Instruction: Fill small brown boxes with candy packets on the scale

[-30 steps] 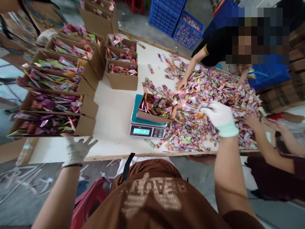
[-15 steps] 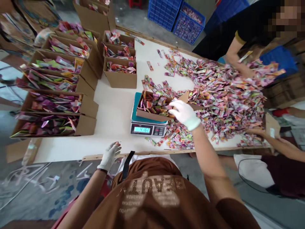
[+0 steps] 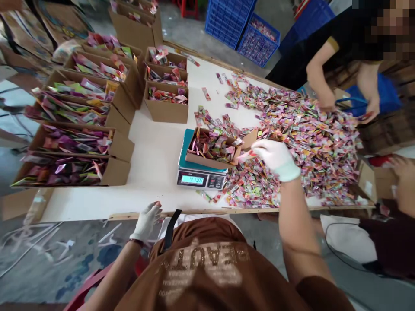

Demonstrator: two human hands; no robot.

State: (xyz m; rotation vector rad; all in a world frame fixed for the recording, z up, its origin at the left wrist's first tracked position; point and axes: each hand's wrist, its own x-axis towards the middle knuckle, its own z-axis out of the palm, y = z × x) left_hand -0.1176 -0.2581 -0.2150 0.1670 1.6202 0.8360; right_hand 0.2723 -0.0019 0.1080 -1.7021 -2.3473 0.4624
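A cardboard box (image 3: 210,160) filled with small colourful sachets (image 3: 214,144) sits on a digital scale (image 3: 201,179), whose teal plate (image 3: 185,149) shows at the left. The display glows blue and seems to read 4138. Just right of the box, my right hand (image 3: 275,157), in a white glove, is closed with its fingertips pinching a pinkish sachet (image 3: 248,155) above the pile. My left hand (image 3: 145,222), gloved with bare fingertips, hangs near the table's front edge; its fingers are loosely bent and apart, holding nothing.
A large heap of loose sachets (image 3: 311,142) covers the table's right side. Filled boxes (image 3: 121,168) stand in rows on the left, with smaller ones (image 3: 167,110) beside them. Co-workers' hands (image 3: 327,101) reach over the heap's far side. Blue crates (image 3: 259,41) stand on the floor behind.
My right hand has moved right from over the box, with a sachet now showing in its fingers. The scale's reading has dropped from about 4162. A co-worker's arms have shifted at the heap.
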